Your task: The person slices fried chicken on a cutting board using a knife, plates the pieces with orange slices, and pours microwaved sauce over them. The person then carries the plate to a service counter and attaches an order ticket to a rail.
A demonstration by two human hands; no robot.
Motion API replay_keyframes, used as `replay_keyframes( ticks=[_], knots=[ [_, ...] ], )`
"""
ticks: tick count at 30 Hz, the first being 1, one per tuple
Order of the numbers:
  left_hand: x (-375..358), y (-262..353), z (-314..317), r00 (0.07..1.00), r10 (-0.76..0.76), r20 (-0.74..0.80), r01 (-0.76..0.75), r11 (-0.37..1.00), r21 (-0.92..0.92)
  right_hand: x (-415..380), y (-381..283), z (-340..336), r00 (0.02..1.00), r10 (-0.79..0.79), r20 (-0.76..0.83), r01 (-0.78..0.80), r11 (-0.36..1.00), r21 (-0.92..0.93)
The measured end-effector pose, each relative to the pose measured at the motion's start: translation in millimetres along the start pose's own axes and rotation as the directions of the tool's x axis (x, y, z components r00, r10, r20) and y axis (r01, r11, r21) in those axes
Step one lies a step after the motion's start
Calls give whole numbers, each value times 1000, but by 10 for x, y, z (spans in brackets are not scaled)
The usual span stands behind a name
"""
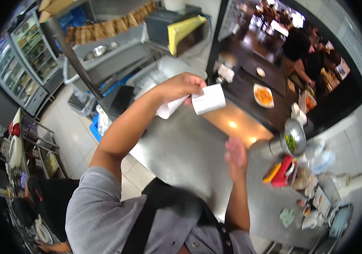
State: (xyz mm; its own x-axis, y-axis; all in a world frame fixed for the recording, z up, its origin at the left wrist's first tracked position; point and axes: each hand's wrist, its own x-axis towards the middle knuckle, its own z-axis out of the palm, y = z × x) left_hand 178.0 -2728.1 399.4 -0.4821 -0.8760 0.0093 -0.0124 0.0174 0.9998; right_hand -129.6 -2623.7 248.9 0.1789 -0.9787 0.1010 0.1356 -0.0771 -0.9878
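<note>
A white paper slip (pixel 208 99) with faint print is pinched in my left hand (pixel 181 86), raised above the steel counter (pixel 181 148). The slip curls, and part of it hangs on the near side of my fingers. My right hand (pixel 235 153) is lifted over the counter with its fingers stretched out, somewhat blurred, and nothing shows in it. To its right stands a metal bowl (pixel 300 134) with green leaves (pixel 290 144) in it. A red and yellow item (pixel 281 171) lies below the bowl.
Beyond the dark pass shelf, where a white plate of orange food (pixel 263 95) sits, a person (pixel 316 65) leans in. A grey sink (pixel 105 59) stands at the back left. A green cloth (pixel 287 216) lies at right. Another person (pixel 52 203) works at lower left.
</note>
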Motion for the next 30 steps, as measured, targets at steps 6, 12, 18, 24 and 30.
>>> replay_keyframes(
  ticks=[6,12,18,24,30],
  knots=[
    [317,-646,546,968,-85,235,126,979,-163,341,-245,158,979,-205,-20,203,977,-67],
    [538,-842,609,977,-60,206,78,994,-79,101,-261,166,975,32,-220,-39,999,-27],
    [756,-1014,872,962,-50,268,65,997,-46,-82,-354,62,912,53,-407,-111,986,-121],
    [908,-1076,1266,961,-41,272,32,999,36,-269,-373,-299,899,79,-430,-161,975,-156],
    [1003,-953,1785,983,-13,181,-7,994,110,-339,-442,-910,923,93,-373,-153,979,-134]
  ],
)
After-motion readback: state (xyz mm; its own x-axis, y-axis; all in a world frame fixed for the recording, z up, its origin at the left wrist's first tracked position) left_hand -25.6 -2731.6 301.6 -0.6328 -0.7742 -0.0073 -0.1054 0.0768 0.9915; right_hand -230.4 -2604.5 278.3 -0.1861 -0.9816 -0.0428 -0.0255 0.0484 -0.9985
